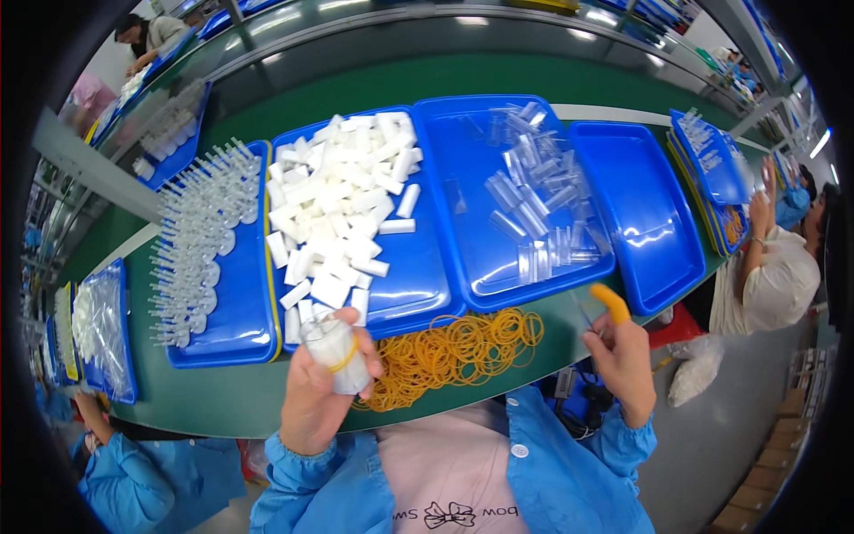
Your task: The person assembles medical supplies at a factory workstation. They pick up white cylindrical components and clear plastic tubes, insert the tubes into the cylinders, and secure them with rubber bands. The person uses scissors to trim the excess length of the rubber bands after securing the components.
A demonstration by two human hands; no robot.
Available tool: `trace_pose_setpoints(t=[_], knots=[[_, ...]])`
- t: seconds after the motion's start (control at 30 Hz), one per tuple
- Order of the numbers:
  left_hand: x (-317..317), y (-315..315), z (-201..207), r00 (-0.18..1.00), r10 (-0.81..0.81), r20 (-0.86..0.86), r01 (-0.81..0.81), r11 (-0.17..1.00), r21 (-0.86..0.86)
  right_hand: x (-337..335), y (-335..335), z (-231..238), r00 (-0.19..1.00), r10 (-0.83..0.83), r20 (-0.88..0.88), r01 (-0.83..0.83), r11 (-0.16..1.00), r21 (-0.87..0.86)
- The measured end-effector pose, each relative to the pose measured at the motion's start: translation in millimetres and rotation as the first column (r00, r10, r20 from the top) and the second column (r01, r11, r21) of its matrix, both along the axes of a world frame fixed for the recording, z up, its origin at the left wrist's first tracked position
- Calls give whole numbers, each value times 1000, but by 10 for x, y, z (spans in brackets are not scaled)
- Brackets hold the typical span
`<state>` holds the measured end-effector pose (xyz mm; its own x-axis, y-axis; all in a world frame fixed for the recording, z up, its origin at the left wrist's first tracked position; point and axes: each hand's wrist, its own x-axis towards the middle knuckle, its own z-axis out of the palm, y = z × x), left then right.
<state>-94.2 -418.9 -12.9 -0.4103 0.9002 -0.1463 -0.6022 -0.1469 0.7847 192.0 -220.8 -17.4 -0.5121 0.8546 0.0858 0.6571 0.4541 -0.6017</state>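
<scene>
My left hand (311, 405) is wrapped round a clear plastic cup (334, 354) with white material inside, tilted above the table's near edge. A yellow rubber band (341, 356) circles the cup. My right hand (621, 360) is raised at the right, its index finger in an orange-yellow finger cot (609, 303). Thumb and fingers are pressed together there on a thin, blurred thing I cannot make out. Between both hands, at the near edge, lies a heap of yellow rubber bands (454, 351).
Blue trays hold white foam blocks (334, 209), clear plastic pieces (534, 187) and several clear stemmed parts (200, 240). A bare blue tray (642, 214) stands at the right. Co-workers sit at the left (133, 481) and right (774, 276). A metal post (98, 165) rises at the left.
</scene>
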Motion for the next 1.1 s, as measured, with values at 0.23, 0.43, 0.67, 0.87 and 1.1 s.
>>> trace_pose_setpoints(t=[0.23, 0.43, 0.67, 0.87, 1.1], knots=[[-16, -55, -181, 948, -166, 270, 142, 984, 108, -154, -22, -43, 849, -164, -503, 141, 986, -85], [-10, 16, -99, 932, -202, 300, 201, 979, 37, -201, 44, -132, 999, 36, -22, -32, 987, 157], [95, 23, -159, 942, -308, 138, 296, 950, 99, -684, -261, 201, 659, -20, -752, -237, 943, -233], [234, 28, -124, 944, -258, -206, 237, 964, -119, -1286, -402, 267, 628, 80, -774, -534, 768, -353], [242, 22, -172, 920, -241, -309, 211, 969, -128, -1383, -436, 228, 650, 131, -749, -599, 695, -398]])
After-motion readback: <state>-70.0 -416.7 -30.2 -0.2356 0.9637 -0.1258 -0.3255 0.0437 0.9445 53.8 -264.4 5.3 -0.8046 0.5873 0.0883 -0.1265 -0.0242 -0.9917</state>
